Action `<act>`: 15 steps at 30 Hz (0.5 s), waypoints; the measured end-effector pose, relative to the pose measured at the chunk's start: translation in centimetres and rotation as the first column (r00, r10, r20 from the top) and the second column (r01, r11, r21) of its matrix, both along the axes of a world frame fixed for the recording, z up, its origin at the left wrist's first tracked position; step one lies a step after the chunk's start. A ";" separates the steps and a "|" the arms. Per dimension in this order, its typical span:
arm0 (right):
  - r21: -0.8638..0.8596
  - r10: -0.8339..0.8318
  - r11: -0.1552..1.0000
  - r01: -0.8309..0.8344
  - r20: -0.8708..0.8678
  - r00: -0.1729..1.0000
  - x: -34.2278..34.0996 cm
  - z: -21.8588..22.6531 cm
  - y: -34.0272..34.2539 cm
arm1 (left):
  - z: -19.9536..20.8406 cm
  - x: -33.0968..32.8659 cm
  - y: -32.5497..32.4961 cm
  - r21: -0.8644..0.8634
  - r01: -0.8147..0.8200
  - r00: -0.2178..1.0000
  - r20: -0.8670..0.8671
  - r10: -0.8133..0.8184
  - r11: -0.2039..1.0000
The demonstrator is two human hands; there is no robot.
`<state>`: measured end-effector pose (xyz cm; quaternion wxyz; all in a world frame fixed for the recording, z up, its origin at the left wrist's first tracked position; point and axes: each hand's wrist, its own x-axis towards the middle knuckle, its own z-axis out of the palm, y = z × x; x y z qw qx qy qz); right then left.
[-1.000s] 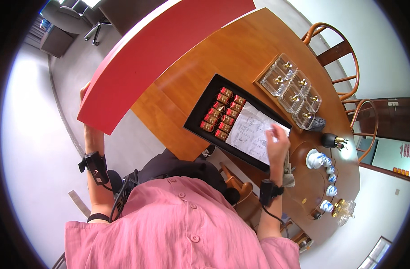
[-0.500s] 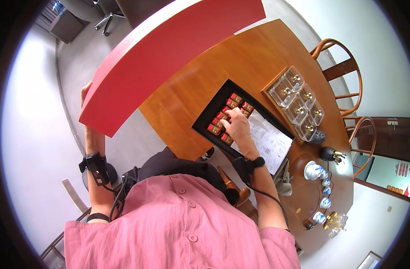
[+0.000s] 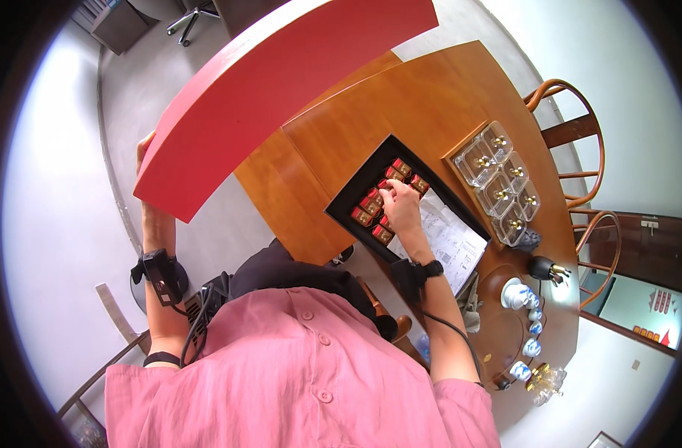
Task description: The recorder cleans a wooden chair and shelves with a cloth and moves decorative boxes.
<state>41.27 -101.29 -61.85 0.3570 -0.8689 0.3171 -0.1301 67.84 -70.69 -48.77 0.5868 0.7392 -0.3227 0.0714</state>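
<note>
At the left, my left hand grips the edge of a large red box, which stands tilted up in the air across the top of the view. Most of those fingers are hidden behind it. On the wooden table lies a black tray with small red-and-gold packets in its left part and white printed paper in its right part. My right hand reaches into the tray, its fingers bent and closed on one small packet among the others.
Right of the tray, a wooden board carries several clear lidded containers with gold knobs. Blue-and-white teaware and a dark holder with tools stand near the right table edge. Wooden chairs stand beyond.
My right hand has shifted slightly within the tray, over the packets. The view has turned a little; the red box stays in my left hand.
</note>
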 end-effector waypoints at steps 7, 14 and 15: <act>-0.112 0.022 0.993 -0.033 -0.101 0.995 0.7 1.0 -0.4 | -1.6 1.4 1.2 -0.038 0.006 0.996 -0.090 -0.010 0.999; -0.188 0.179 0.963 -0.195 -0.101 0.979 1.0 -0.5 -2.3 | -1.8 1.7 1.3 -0.051 0.007 0.997 -0.080 -0.011 0.999; -0.095 0.183 0.976 -0.198 -0.150 0.972 1.3 -0.3 -2.5 | -2.0 1.9 1.5 -0.051 0.003 0.997 -0.080 -0.007 0.999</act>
